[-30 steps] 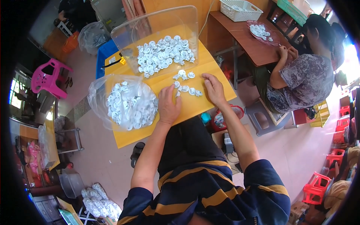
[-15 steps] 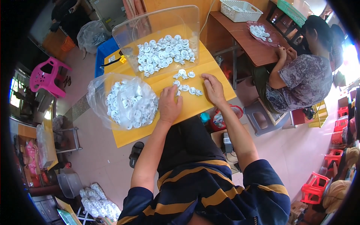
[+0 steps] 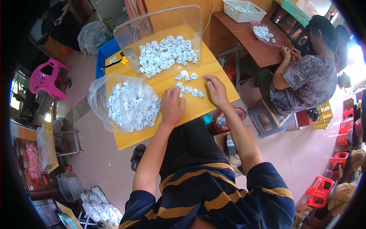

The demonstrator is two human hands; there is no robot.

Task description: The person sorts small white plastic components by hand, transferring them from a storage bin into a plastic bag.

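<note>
My left hand rests on the yellow table, fingers loosely stretched and thumb apart. Its fingertips are close beside a row of small round white plastic pieces; whether they touch the nearest one I cannot tell. On the row's other side lies my right hand, edge down, its fingers slightly bent and nothing visible in it. Farther back is another small cluster of the white pieces. Left of my left hand, a clear plastic bag bulges with many such pieces. A clear plastic box beyond holds a heap of them.
A blue crate stands beyond the table's left side. At right, a seated person works at a brown table bearing a pink plate and a white basket. A pink chair stands at left.
My hands and the white pieces stay as they were. At the far upper left, a person in dark clothing has shifted and bent lower.
</note>
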